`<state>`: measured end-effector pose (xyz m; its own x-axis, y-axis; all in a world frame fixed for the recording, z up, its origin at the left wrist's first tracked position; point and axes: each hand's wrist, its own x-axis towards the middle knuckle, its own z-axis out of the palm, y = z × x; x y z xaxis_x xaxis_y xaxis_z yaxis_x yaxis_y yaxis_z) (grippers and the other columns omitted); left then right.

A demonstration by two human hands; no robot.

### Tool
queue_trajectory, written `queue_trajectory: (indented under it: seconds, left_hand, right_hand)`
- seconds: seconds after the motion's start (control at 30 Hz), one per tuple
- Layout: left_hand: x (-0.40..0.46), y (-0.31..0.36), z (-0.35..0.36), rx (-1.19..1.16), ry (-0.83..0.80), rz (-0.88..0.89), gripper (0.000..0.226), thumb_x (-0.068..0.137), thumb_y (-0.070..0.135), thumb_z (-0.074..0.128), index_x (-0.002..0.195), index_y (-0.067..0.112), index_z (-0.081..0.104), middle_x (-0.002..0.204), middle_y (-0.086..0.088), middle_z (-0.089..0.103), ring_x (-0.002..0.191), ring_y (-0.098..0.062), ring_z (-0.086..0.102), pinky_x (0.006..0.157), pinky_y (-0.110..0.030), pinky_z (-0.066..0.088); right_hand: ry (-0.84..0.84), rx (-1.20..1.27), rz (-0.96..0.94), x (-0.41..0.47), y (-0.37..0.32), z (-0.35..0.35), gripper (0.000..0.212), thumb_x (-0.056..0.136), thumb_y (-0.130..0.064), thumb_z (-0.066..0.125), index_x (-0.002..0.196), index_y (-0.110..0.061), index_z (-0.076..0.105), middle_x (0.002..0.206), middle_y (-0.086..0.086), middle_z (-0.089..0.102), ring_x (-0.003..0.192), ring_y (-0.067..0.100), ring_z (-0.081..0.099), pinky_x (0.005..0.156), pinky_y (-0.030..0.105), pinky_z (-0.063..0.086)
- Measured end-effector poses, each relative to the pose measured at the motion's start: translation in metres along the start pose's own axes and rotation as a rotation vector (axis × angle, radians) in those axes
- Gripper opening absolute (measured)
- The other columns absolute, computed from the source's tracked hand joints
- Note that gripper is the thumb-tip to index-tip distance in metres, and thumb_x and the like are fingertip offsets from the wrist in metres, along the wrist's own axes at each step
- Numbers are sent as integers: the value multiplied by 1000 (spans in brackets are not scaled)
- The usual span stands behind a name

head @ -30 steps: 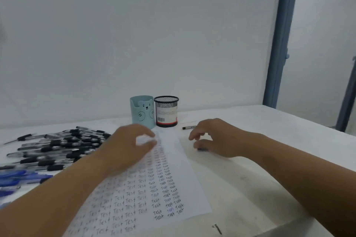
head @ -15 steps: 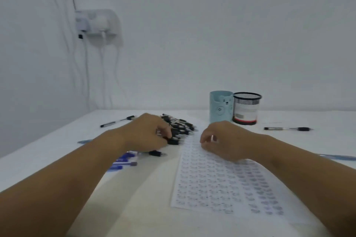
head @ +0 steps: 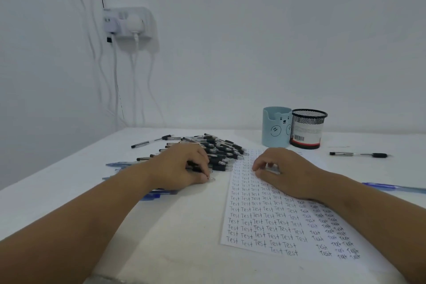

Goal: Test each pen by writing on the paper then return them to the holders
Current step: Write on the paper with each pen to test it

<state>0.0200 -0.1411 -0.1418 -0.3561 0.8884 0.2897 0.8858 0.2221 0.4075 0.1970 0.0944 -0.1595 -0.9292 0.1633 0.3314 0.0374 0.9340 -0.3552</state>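
Note:
A sheet of paper [head: 265,221] covered with rows of the word "Test" lies on the white table. To its left is a heap of several black-capped pens [head: 221,152]. My left hand [head: 182,168] lies on the near edge of that heap, its fingers curled round a pen whose clear tip pokes out by the thumb. My right hand [head: 283,170] rests on the top of the paper with loosely curled fingers and holds nothing. A light blue bear holder [head: 275,129] and a black mesh holder [head: 307,129] stand side by side behind the paper.
A single black pen [head: 359,154] lies right of the holders, and a blue pen [head: 396,188] lies near my right forearm. Blue pens [head: 156,193] lie under my left wrist. A stray pen [head: 140,144] lies far left. A wall socket with cables [head: 129,25] hangs in the corner.
The view has swung left. My left hand left the paper and settled on the pen heap, closing on a pen. My right hand moved onto the top of the paper.

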Motion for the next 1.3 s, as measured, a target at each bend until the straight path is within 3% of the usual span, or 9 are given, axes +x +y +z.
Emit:
queue_trajectory:
  seconds: [0.27,0.4,0.5,0.6,0.73,0.87,1.0,1.13,1.3]
  left_hand:
    - [26,25,-13,-354,252,-33,13,97,14,66,93,21,77,89,11,76,88,-7,68,81,-16,51]
    - [45,41,-13,-787,422,-104,13,100,10,60,100,16,71,89,1,77,78,-8,66,69,-22,48]
    - [64,54,-6,-1100,522,-188,10,102,14,58,107,14,67,90,-2,76,79,-18,62,74,-31,53]
    - [85,67,8,-1375,545,-258,18,100,8,61,118,6,61,97,-12,73,78,-23,64,77,-29,60]
    - [103,71,27,-1524,508,-290,14,96,2,65,109,0,60,96,-16,72,81,-26,74,81,-30,62]
    - [103,64,39,-1353,510,-355,17,87,7,77,99,3,66,96,-11,75,77,-22,75,86,-31,61]
    - [96,61,49,-890,382,-317,14,86,11,79,92,3,69,87,-16,76,67,-23,72,74,-35,63]
    - [93,65,59,-585,285,-120,12,91,16,75,97,26,75,77,-1,73,65,-17,68,63,-29,56]
    - [89,67,69,-466,249,-2,17,92,17,73,96,33,77,80,4,74,75,-20,69,77,-38,61]
  right_hand:
    - [2,-10,12,1,-2,-1,13,96,-33,63,105,-31,73,101,-19,64,97,-5,54,78,7,41]
    - [-17,-8,41,0,-1,0,13,96,-36,63,106,-33,72,103,-19,64,98,-3,55,81,11,42]
    - [-24,33,91,2,-1,-4,14,97,-38,61,108,-34,70,101,-18,66,95,1,59,80,13,45]
    - [-28,324,265,5,-1,-18,17,100,-43,56,100,-33,70,88,-20,72,76,19,64,73,32,55]
    - [114,760,360,16,7,-39,24,104,-9,45,115,-8,66,85,8,76,77,25,69,82,40,52]
    - [198,1230,464,21,20,-55,31,105,-8,34,122,-4,60,76,11,69,65,25,66,71,34,52]
    - [288,1558,532,24,29,-51,31,106,-18,37,102,-3,64,80,11,72,65,25,70,71,34,55]
    - [366,1607,523,24,29,-44,41,105,-40,42,96,-8,67,78,11,69,66,28,68,70,37,53]
    - [372,1513,490,18,23,-42,29,99,-36,52,102,-12,67,70,8,60,60,25,64,64,34,50]
